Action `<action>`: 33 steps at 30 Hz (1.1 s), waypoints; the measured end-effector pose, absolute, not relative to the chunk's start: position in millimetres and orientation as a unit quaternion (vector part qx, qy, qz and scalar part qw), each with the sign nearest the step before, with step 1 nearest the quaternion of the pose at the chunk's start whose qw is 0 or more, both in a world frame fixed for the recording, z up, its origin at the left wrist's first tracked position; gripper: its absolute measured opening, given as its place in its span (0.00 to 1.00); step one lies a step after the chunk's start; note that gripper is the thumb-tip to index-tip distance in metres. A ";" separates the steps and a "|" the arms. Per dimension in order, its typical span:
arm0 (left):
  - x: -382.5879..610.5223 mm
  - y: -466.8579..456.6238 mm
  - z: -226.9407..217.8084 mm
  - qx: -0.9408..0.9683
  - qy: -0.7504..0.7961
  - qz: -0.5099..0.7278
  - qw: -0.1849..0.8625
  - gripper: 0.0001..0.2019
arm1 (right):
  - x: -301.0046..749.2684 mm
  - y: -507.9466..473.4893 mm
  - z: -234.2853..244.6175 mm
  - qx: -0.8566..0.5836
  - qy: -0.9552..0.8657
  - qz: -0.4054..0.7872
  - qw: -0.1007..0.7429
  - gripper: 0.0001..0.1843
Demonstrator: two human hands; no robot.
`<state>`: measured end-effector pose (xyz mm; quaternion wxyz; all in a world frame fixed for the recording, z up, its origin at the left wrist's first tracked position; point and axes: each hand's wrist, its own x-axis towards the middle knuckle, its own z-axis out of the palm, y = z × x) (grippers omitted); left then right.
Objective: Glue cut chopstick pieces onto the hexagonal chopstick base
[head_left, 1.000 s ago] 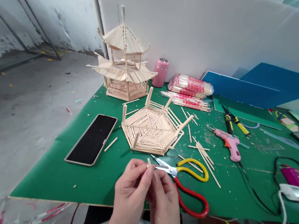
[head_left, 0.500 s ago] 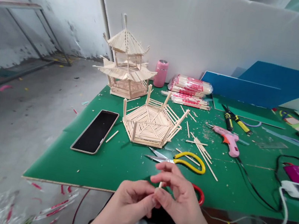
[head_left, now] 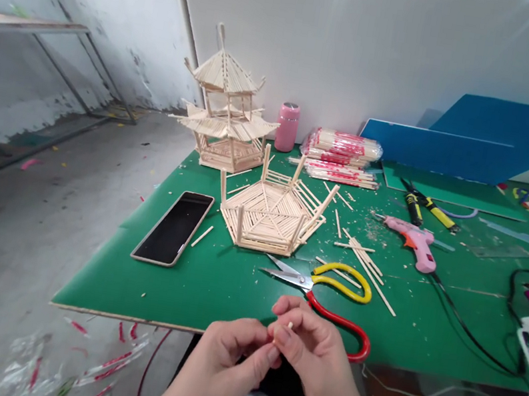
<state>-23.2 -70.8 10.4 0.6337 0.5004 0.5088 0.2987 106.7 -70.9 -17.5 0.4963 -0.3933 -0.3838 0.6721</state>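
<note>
Both of my hands meet just below the table's front edge, pinching one short wooden stick [head_left: 290, 326]. My left hand [head_left: 231, 354] has its fingers curled round the stick's lower part. My right hand [head_left: 308, 347] closes on it from the right, the stick's pale tip showing between the fingertips. Just beyond them lie scissors [head_left: 330, 290] with one yellow and one red handle. Behind the scissors stands a hexagonal stick base [head_left: 272, 213] with upright posts. A finished stick pagoda [head_left: 224, 117] stands at the back left.
A black phone [head_left: 173, 227] lies at the left of the green mat [head_left: 209, 283]. Loose sticks [head_left: 360, 258], a pink glue gun [head_left: 414, 240], pliers [head_left: 425, 208], bundled chopsticks [head_left: 341, 150], a pink cup [head_left: 287, 126] and cables [head_left: 475, 334] lie about. Blue boards [head_left: 455, 152] lean at the back.
My hands dropped from above the scissors to below the table's front edge, still holding the stick. The camera view shifted slightly right and up.
</note>
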 end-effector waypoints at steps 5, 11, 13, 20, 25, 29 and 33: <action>-24.7 -58.2 18.7 0.467 0.512 0.330 0.641 0.15 | 104.3 -58.2 -10.6 -0.407 -0.379 0.661 0.505 0.08; -14.2 -46.3 18.7 0.504 0.508 0.379 0.587 0.14 | 113.5 -40.1 -4.5 -0.432 -0.448 0.549 0.558 0.04; -10.0 -41.6 16.2 0.502 0.509 0.390 0.580 0.12 | 117.3 -34.5 -7.1 -0.430 -0.447 0.544 0.564 0.03; 9.3 -20.5 17.5 0.308 0.523 0.375 0.701 0.11 | 142.0 -25.7 -15.6 -0.444 -0.420 0.587 0.531 0.10; 26.0 -7.5 24.2 0.258 0.488 0.366 0.749 0.10 | 159.7 -13.6 2.6 -0.473 -0.446 0.556 0.517 0.09; 26.6 -1.6 26.2 0.263 0.454 0.362 0.771 0.09 | 160.7 -5.5 13.6 -0.487 -0.474 0.535 0.503 0.08; 16.3 2.6 26.3 0.277 0.447 0.341 0.779 0.10 | 153.6 -1.8 13.8 -0.483 -0.486 0.535 0.494 0.08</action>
